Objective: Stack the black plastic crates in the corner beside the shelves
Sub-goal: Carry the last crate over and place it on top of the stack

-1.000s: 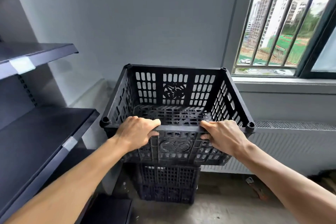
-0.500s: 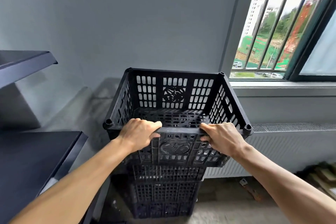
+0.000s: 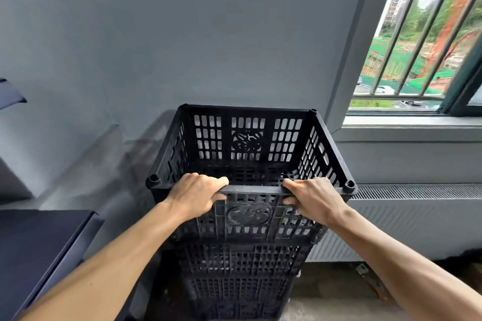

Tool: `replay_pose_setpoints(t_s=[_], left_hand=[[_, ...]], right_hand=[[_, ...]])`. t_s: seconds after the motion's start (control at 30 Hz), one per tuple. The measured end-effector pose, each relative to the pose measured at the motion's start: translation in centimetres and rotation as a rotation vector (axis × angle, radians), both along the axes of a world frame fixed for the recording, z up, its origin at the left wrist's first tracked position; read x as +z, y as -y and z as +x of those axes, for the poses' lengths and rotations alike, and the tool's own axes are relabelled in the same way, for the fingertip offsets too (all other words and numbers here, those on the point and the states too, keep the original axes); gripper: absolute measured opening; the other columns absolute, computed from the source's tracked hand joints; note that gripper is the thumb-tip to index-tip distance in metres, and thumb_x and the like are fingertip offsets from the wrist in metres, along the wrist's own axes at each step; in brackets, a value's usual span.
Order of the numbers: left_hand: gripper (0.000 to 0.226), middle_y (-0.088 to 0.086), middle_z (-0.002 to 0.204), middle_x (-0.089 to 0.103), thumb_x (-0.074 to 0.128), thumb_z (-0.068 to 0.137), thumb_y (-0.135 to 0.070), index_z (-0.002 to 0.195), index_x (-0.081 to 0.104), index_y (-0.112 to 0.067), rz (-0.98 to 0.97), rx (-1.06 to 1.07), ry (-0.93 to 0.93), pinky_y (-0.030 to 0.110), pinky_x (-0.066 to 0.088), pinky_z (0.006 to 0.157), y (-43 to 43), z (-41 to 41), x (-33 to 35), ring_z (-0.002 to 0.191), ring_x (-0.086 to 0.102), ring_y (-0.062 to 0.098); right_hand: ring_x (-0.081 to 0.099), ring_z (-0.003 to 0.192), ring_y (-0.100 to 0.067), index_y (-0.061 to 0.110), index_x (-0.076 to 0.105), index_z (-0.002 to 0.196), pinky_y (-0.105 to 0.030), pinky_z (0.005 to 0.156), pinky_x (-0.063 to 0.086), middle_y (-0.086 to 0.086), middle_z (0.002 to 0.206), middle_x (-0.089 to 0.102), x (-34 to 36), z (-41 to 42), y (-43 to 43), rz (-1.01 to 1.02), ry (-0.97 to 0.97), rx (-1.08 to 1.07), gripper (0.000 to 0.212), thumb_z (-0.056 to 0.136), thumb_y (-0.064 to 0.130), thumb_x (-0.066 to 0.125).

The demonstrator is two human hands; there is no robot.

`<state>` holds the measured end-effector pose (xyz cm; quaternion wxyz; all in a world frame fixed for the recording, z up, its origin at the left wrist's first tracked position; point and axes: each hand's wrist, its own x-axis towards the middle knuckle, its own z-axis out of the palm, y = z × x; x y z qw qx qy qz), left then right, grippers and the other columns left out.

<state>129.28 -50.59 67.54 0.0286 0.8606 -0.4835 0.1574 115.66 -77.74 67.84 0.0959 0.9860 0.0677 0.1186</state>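
Grey walls [image 3: 182,34] meet beside the shelf [image 3: 39,242]. Left hand [image 3: 195,197] and right hand [image 3: 315,199] each wrap fingers over the top crate [image 3: 247,138] near rim; it sits on the lower crates [image 3: 240,281].

Black plastic crate [image 3: 247,138], left hand [image 3: 197,197] and right hand [image 3: 314,199] gripping its near rim, lower crates [image 3: 240,276] stacked directly beneath it, dark shelf [image 3: 39,242] to its left, barred window [image 3: 417,47] above its right, radiator [image 3: 417,216] at its right.
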Motion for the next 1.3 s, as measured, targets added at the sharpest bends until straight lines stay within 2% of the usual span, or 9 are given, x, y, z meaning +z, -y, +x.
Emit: replay_pose_setpoints(t_s=[0.17,0.33,0.53,0.67,0.83,0.97,1.13,1.3], left_hand=[[0.038,-0.007,0.076,0.067,0.053,0.093,-0.050,0.114,0.058,-0.019,0.012,0.013,-0.055,0.038,0.056,0.064,1.4,3.2,-0.7,0.065,0.066,0.017],[0.041,-0.006,0.081,0.070,0.052,0.094,-0.052,0.119,0.057,-0.021,0.025,0.009,-0.072,0.038,0.056,0.067,2.2,5.1,-1.0,0.067,0.066,0.016],[0.034,-0.009,0.073,0.064,0.052,0.094,-0.052,0.109,0.056,-0.022,0.016,0.045,-0.094,0.035,0.052,0.064,2.7,5.4,-1.0,0.063,0.062,0.016],[0.030,-0.011,0.073,0.062,0.052,0.091,-0.059,0.102,0.056,-0.031,0.026,0.076,-0.138,0.033,0.047,0.066,2.9,5.2,-1.1,0.068,0.062,0.014],[0.048,-0.008,0.056,0.054,0.044,0.082,-0.074,0.085,0.058,-0.029,0.045,0.136,-0.204,0.027,0.045,0.062,2.3,4.5,-1.9,0.053,0.054,0.005],[0.048,-0.006,0.050,0.051,0.050,0.083,-0.069,0.083,0.061,-0.023,0.037,0.129,-0.278,0.023,0.036,0.054,2.4,4.4,-0.8,0.047,0.052,0.007],[0.050,-0.002,0.051,0.053,0.048,0.085,-0.067,0.079,0.059,-0.018,0.067,0.089,-0.294,0.023,0.036,0.052,2.7,4.6,0.6,0.049,0.056,0.013],[0.047,-0.006,0.047,0.047,0.051,0.086,-0.064,0.076,0.056,-0.018,0.056,0.073,-0.288,0.028,0.046,0.058,2.1,4.2,0.6,0.044,0.050,0.009]], right_hand=[[0.065,0.063,-0.020,0.018,0.049,0.108,-0.034,0.055,0.050,0.004,0.081,0.068,-0.2,3.2,1.5,0.020,-0.031,0.022,0.021,0.097,0.035,0.051],[0.061,0.057,-0.017,0.018,0.050,0.102,-0.033,0.052,0.050,0.004,0.072,0.065,-0.3,4.8,2.9,0.035,-0.033,0.044,0.023,0.095,0.039,0.055],[0.064,0.061,-0.017,0.017,0.052,0.102,-0.034,0.056,0.054,0.004,0.076,0.069,0.0,5.8,3.8,0.056,-0.047,0.101,0.029,0.093,0.044,0.055],[0.063,0.060,-0.019,0.018,0.050,0.099,-0.034,0.053,0.052,0.006,0.072,0.065,0.0,5.9,3.7,0.026,-0.039,0.087,0.030,0.092,0.046,0.056],[0.053,0.051,-0.019,0.017,0.047,0.096,-0.031,0.049,0.047,0.007,0.058,0.049,-0.4,5.5,2.2,-0.003,-0.082,0.046,0.030,0.092,0.046,0.054],[0.056,0.052,-0.018,0.018,0.049,0.093,-0.033,0.051,0.050,0.006,0.059,0.054,0.0,5.4,2.2,0.040,-0.103,0.027,0.029,0.093,0.047,0.053],[0.058,0.054,-0.017,0.020,0.051,0.091,-0.037,0.054,0.054,0.005,0.062,0.057,0.6,5.1,2.2,0.070,-0.109,0.004,0.025,0.093,0.045,0.054],[0.055,0.050,-0.014,0.019,0.052,0.092,-0.031,0.050,0.050,0.005,0.060,0.055,0.4,4.7,1.7,0.054,-0.118,-0.007,0.024,0.094,0.043,0.054]])
